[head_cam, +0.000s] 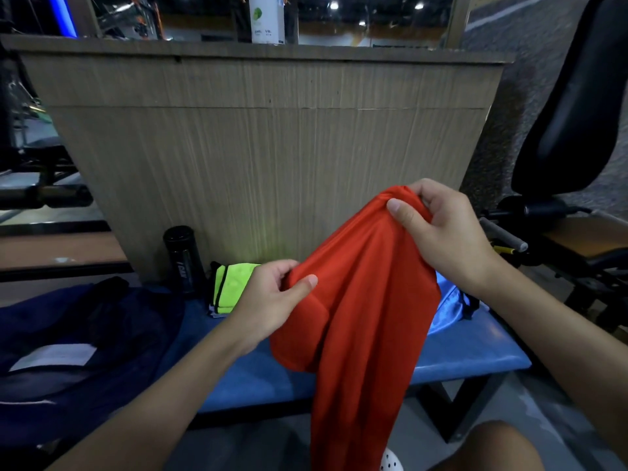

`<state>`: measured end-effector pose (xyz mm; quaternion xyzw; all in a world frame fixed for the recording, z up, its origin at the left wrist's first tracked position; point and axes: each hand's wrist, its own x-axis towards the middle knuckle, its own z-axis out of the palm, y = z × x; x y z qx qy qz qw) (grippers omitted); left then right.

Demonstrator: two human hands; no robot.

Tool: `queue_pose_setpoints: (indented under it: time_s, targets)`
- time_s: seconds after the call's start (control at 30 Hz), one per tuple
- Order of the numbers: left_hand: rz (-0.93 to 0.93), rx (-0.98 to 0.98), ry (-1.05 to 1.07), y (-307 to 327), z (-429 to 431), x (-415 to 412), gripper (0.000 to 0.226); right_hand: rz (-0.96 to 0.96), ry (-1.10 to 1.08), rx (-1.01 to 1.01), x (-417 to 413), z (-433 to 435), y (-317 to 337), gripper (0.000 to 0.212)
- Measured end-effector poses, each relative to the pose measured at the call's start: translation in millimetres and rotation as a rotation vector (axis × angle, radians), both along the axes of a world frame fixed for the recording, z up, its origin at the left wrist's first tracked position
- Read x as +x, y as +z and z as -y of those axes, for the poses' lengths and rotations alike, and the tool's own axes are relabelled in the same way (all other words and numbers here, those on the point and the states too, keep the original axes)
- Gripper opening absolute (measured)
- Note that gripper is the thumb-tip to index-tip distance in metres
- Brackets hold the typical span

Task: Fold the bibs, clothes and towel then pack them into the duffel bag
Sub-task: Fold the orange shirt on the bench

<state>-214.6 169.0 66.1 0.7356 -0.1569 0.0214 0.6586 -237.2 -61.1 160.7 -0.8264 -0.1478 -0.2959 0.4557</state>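
Red mesh fabric filled the centre of the head view. The red garment (pixel 360 300) was held up above the blue padded worktop (pixel 469 355), and its lower part hung past the worktop's front edge toward the bottom of the frame. The left hand (pixel 272 297), at centre, pinched a bunched edge of the garment between thumb and curled fingers. The right hand (pixel 441 229), higher and right of centre, held a gathered upper edge, with the thumb pressed on the front of the cloth and the fingers curled behind it. Both grips were narrow and closed on the cloth.

At lower left, the navy duffel bag (pixel 85 334) lay on the worktop with a white label showing on it. A folded neon-yellow bib (pixel 231 287) rested on the worktop just left of the left hand. Beside it, a black bottle (pixel 183 258) stood upright against the wooden panel (pixel 272 147). A shiny blue cloth (pixel 445 307) lay on the worktop behind the red garment, partly hidden. A white carton (pixel 267 18) stood on the ledge at upper centre. A black padded seat (pixel 571 107) occupied the upper right.
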Motion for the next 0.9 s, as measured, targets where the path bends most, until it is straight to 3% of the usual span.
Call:
queue_pose_setpoints:
  time_s: [0.1,0.23,0.33,0.43,0.6,0.73,0.9]
  targets:
    - [0.029,-0.054,0.087,-15,8,3,0.018,0.030,-0.026,0.035,2,-1,-3,0.016]
    - [0.129,-0.143,0.307,-15,15,14,0.014,0.018,-0.129,-0.004,8,8,-9,0.016]
    - [0.189,-0.121,0.349,6,18,38,0.017,-0.010,-0.210,0.021,15,19,-20,0.020]
    - [0.254,0.003,0.293,29,22,68,0.024,-0.053,-0.266,0.102,27,29,-37,0.025]
    - [0.514,0.375,0.184,64,44,123,0.021,-0.151,-0.295,0.366,56,44,-65,0.045]
    - [0.663,0.594,0.099,76,81,178,0.023,-0.215,-0.343,0.603,95,70,-90,0.025]
    - [0.630,0.748,-0.022,46,141,253,0.026,-0.258,-0.456,0.669,149,116,-125,0.021]
